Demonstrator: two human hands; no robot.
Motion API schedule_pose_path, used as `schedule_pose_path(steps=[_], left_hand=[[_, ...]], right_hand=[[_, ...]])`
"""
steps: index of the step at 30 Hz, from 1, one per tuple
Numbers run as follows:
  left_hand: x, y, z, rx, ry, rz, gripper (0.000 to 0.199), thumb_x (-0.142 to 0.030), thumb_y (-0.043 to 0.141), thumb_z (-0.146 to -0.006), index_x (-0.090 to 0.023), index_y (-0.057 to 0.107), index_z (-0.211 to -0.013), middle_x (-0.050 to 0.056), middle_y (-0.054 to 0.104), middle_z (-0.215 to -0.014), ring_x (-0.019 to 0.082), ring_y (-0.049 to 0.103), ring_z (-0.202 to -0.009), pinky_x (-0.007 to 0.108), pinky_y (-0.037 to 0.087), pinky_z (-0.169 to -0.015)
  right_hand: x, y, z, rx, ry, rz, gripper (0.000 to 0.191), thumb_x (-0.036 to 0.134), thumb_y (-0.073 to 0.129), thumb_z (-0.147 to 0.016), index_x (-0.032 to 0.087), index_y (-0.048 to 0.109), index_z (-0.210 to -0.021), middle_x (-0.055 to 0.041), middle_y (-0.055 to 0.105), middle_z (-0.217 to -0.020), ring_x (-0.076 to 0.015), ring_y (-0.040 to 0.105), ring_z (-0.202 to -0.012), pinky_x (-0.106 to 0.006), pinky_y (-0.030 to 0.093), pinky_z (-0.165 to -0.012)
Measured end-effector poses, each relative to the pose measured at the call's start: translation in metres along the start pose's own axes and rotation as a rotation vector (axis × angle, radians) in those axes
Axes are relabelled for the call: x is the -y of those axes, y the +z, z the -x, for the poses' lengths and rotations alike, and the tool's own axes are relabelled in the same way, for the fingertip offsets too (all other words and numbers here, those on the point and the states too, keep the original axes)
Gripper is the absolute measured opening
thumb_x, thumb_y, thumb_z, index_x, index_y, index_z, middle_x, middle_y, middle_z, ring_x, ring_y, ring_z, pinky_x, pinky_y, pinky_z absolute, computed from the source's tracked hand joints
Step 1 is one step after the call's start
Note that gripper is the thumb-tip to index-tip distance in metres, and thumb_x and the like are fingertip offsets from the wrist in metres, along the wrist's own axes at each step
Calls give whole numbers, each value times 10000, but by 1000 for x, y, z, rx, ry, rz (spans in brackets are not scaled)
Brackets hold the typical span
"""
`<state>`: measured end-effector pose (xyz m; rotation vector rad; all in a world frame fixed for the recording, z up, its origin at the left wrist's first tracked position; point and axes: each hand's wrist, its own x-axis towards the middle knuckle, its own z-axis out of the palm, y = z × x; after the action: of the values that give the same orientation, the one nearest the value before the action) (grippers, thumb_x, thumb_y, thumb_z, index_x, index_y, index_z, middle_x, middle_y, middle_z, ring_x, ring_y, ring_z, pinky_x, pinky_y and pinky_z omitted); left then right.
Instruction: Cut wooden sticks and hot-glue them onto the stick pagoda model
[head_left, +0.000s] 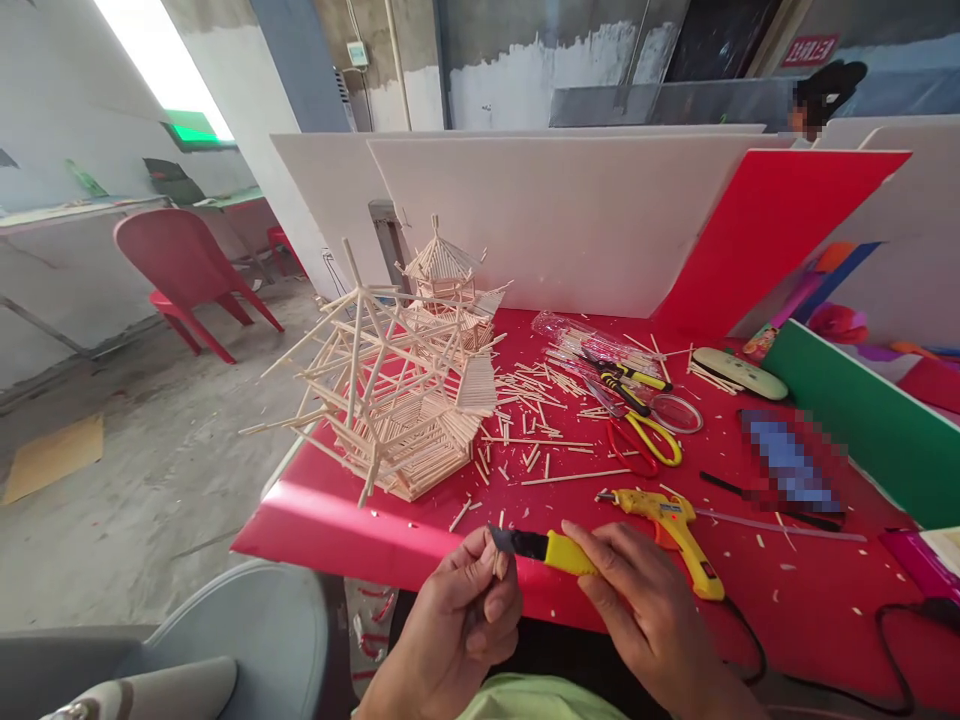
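Observation:
Near the table's front edge, my left hand (466, 605) pinches a short thin wooden stick (498, 562) upright between thumb and fingers. My right hand (651, 605) grips the yellow handle of a utility knife (566, 553). Its dark blade points left and meets the stick at my left fingertips. Behind the hands, to the left, stands a pavilion-like frame (382, 350) built of thin wooden sticks. A smaller stick pavilion with a finished roof (442, 262) rises behind it. Loose cut sticks (532, 395) lie scattered to its right.
A yellow glue gun (667, 530) lies right of my hands. Beyond it are scissors (652, 440), pliers (626, 385), a magnifying glass (675, 413) and a pixelated phone-like object (795, 465). White boards (555, 220) stand along the back. A grey chair (255, 630) is at front left.

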<state>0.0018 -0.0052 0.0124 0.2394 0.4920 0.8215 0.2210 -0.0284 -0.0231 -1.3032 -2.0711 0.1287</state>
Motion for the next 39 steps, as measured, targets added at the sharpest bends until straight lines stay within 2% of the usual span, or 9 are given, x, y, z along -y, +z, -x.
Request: schedule_pose_path(steps=[5,9,11,14,16,19,23,28,39], left_hand=[[0,2,9,76,-27,6,170,-252,703,-836,-159,617,-723,-42,428,-518,26,237,-377,137,217,-356],[1,-4,3,21,5,30,144,-222,717,-825,-152,621,-744,-46,460,-548,10,213,-375,124,205,-356],[2,-6,3,40,3,26,152,-235,714,-830,-152,617,-747,-48,462,-543,9,215,-368,125,211,-353],[3,-5,7,86,-16,6,186,-261,707,-839,-154,602,-729,-48,450,-522,15,235,-363,131,220,-345],[3,-6,8,54,-5,-8,201,-274,715,-836,-156,596,-725,-49,458,-515,13,246,-358,129,219,-339],[2,-10,2,-131,55,-54,213,-259,760,-802,-150,592,-729,-45,516,-534,-1,275,-345,112,191,-321],[2,-15,-9,-289,119,-134,258,-242,840,-711,-140,608,-758,-3,629,-618,40,475,-407,107,258,-311],[1,-10,-9,-290,131,-265,343,-317,877,-643,-141,598,-737,6,650,-597,68,518,-394,132,330,-298],[8,-14,-3,-246,147,-475,390,-503,773,-743,-180,559,-785,-17,626,-584,77,522,-378,140,308,-312]], right_hand=[[-20,-2,-3,-199,184,116,413,293,497,-990,263,537,-1400,-73,671,-991,-211,639,-926,-331,520,-800],[2,-7,-4,-16,17,-20,442,304,480,-993,251,501,-1432,-56,664,-957,-177,637,-862,-289,524,-761],[6,-5,-3,12,-16,-20,441,306,473,-996,249,499,-1433,-52,662,-933,-174,635,-838,-291,521,-753],[-9,-1,-4,-134,116,138,409,319,500,-987,260,549,-1389,-65,677,-944,-204,640,-860,-315,513,-743],[-20,-2,-4,-221,201,186,399,313,512,-983,260,560,-1376,-81,685,-1021,-222,644,-914,-329,512,-763],[-18,-7,-3,-141,151,80,434,285,503,-984,258,514,-1417,-84,676,-1059,-219,636,-956,-341,514,-816],[7,-7,-1,-18,41,7,434,288,499,-984,252,515,-1416,-56,658,-922,-187,627,-847,-310,519,-752],[13,-1,2,38,15,19,433,287,500,-985,246,516,-1415,-56,646,-916,-180,623,-825,-310,519,-743],[7,-5,3,119,17,-52,417,272,481,-992,265,512,-1408,-45,648,-971,-165,632,-864,-299,524,-781]])
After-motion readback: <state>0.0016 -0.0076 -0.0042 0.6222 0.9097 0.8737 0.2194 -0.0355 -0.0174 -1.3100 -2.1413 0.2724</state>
